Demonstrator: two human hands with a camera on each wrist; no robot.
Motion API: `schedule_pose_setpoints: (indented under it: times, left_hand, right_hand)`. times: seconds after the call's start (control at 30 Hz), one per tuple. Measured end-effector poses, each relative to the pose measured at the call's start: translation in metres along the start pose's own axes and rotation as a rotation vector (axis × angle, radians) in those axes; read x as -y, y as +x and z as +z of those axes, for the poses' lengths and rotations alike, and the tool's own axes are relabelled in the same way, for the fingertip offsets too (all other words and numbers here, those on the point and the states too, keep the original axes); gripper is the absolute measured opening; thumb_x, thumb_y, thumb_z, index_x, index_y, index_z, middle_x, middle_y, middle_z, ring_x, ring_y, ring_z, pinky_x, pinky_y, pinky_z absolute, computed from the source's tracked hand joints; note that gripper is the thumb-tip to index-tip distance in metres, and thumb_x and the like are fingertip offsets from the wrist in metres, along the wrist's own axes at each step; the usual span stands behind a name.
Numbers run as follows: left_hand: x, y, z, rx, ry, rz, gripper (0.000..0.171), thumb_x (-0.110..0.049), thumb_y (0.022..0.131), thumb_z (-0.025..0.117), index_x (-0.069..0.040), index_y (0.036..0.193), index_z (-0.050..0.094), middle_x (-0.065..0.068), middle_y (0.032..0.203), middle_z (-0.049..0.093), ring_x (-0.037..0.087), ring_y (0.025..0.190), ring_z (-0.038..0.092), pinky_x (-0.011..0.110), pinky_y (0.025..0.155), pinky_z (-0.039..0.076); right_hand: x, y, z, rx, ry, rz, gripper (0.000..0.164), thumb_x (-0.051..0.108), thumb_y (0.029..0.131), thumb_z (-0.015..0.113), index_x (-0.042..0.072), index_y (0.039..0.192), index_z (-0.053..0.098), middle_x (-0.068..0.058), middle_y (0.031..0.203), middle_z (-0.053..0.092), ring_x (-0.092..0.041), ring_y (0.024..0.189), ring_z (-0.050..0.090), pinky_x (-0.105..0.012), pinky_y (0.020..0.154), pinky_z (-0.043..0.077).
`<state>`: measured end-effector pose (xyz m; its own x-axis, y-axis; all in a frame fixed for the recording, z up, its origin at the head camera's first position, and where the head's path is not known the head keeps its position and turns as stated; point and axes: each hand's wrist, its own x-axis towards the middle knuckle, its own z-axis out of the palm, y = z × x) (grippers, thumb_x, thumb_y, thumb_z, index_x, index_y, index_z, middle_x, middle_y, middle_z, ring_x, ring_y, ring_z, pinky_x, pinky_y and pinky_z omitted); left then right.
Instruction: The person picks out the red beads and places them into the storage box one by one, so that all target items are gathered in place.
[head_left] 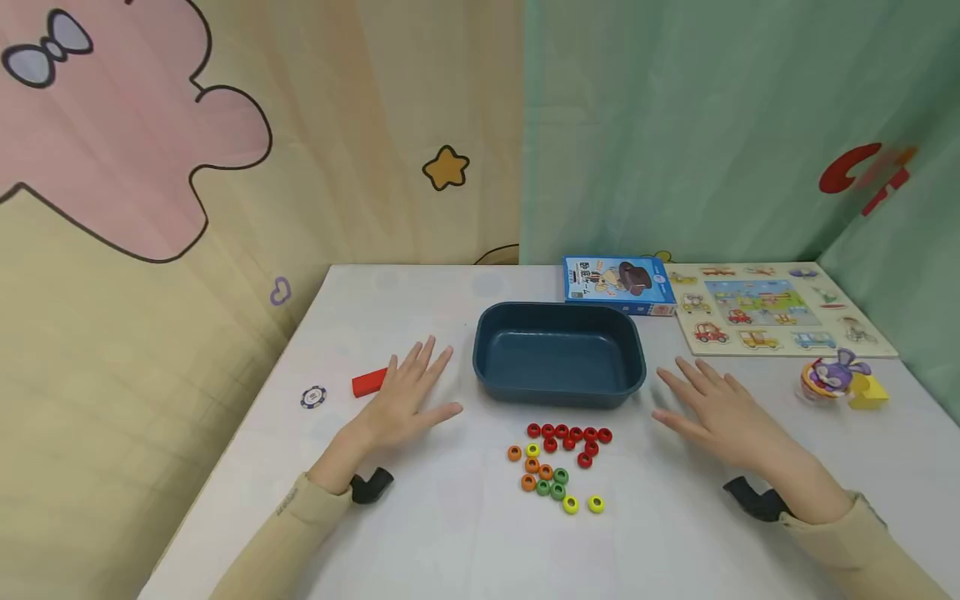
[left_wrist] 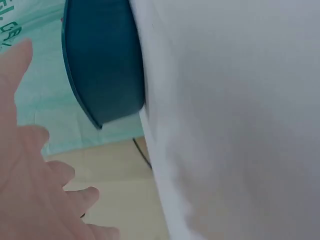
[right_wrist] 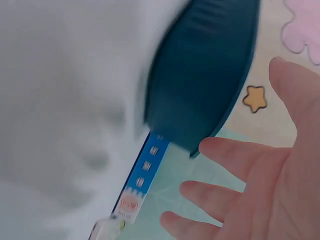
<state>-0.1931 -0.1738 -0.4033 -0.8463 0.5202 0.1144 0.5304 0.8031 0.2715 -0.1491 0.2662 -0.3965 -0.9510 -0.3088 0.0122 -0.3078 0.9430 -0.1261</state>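
My left hand is spread with straight fingers on the left, holding nothing. Partly behind its fingers lies a red block. Across the table my right hand is likewise spread and holds nothing. Between the hands, a little farther back, stands a dark blue rectangular tub; both wrist views show its side, apart from the left hand. In front of it several beads lie loose: red beads nearest the tub, then orange beads, green beads and yellow beads.
A blue picture box lies behind the tub. A wooden vehicle puzzle board is at the back right, with a purple rabbit figure and a yellow block in front. A poker chip lies far left.
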Motion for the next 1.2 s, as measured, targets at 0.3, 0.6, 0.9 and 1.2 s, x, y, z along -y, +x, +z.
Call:
schedule_pose_setpoints:
  times: [0.3,0.6,0.9,1.2]
  left_hand:
    - [-0.020,0.017,0.008,-0.002,-0.646,-0.091,0.077,-0.050,0.080,0.058,-0.037,0.141,0.012,-0.010,0.148,0.004,0.016,0.132,0.017,0.048,0.101,0.026]
    - [-0.040,0.027,0.019,-0.052,-0.873,-0.083,0.054,-0.020,0.085,0.062,-0.006,0.132,0.039,0.009,0.147,0.014,0.027,0.121,0.038,0.040,0.095,0.038]
    - [-0.044,0.025,0.027,-0.165,-0.975,-0.042,0.038,-0.009,0.087,0.058,0.004,0.120,0.046,0.024,0.138,0.030,0.031,0.122,0.037,0.045,0.097,0.033]
    - [-0.046,0.022,0.028,-0.213,-0.989,-0.006,0.034,-0.003,0.086,0.058,0.010,0.115,0.047,0.025,0.139,0.026,0.033,0.120,0.039,0.047,0.095,0.035]
  right_hand:
    - [0.032,0.000,-0.001,0.067,0.279,-0.078,0.063,0.056,0.078,0.057,0.013,0.123,0.052,-0.008,0.123,0.051,-0.030,0.112,0.046,-0.052,0.088,0.040]
    - [0.037,0.008,0.026,0.065,0.500,-0.160,0.047,0.039,0.075,0.069,0.017,0.114,0.058,0.004,0.113,0.057,-0.016,0.101,0.052,-0.040,0.082,0.047]
    - [0.042,0.013,0.042,0.011,0.651,-0.166,0.037,0.027,0.075,0.072,0.017,0.109,0.060,0.008,0.106,0.059,-0.011,0.089,0.052,-0.028,0.069,0.046]
    - [0.040,0.019,0.059,-0.089,0.690,-0.124,0.030,0.027,0.073,0.074,0.020,0.099,0.063,0.011,0.091,0.060,-0.012,0.076,0.051,-0.021,0.058,0.044]
